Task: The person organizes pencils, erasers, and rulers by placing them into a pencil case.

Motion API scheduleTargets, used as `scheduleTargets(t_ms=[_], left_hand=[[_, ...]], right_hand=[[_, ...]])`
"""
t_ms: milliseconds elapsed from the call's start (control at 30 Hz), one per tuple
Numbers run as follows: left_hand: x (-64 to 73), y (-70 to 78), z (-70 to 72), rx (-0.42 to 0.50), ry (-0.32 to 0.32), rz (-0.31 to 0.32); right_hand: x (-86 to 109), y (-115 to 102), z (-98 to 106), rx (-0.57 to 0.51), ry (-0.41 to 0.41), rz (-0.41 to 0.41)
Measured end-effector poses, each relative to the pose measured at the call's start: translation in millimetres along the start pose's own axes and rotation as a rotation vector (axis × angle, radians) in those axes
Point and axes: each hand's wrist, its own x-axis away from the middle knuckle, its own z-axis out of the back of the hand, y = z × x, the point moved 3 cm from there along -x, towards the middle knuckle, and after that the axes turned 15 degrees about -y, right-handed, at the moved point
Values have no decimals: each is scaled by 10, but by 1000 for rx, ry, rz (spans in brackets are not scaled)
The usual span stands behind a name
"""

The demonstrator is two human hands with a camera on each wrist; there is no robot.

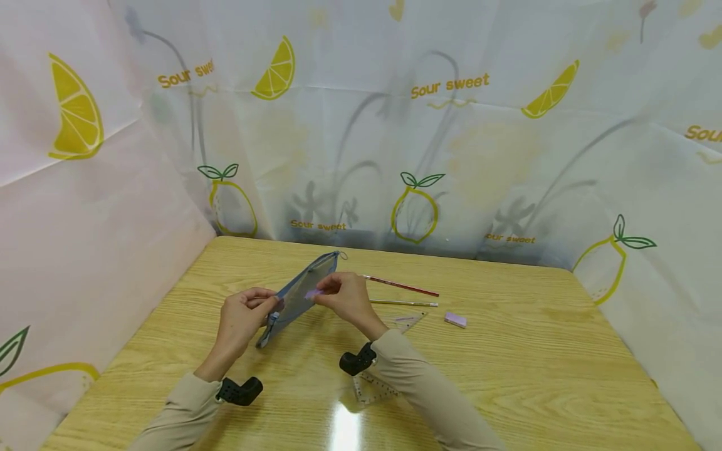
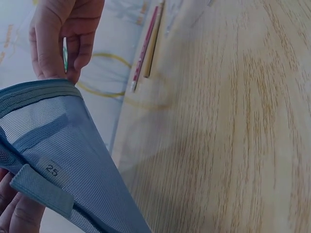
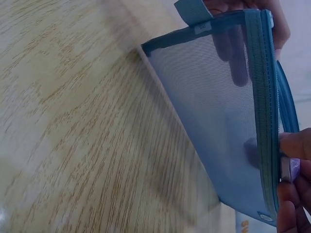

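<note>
Head view: the pouch is held up at the left of centre over the table, tilted, one end far and right, the other near and left. The left hand grips its left side, thumb and fingers closed on the edge by the tab. The right hand pinches the eraser narrowly between thumb and fingers, right against the zip; whether the eraser is past the lip I cannot tell.

The pouch looks light and limp: thin mesh between firmer bands, so it would likely sag or fold if gripped by the mesh alone. The bound edge or the tab should give the surest hold, and spreading both lips would probably keep the mouth from collapsing. The eraser seems small, light and slightly yielding, safe to squeeze by its long sides, though a smooth face or wrapper could slip.

To the right lie a red pencil, a gold pencil, thin and apt to roll, a second eraser and a clear set square, flat, stiff and probably easiest lifted by an edge.
</note>
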Motion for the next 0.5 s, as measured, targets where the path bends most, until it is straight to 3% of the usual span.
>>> scheduleTargets(t_ms=[200, 500], left_hand=[[2, -2, -1, -9, 7, -1], [-1, 1, -9, -12, 28, 14]], right_hand=[[5, -24, -18, 34, -30, 16], [2, -3, -44, 98, -72, -27]])
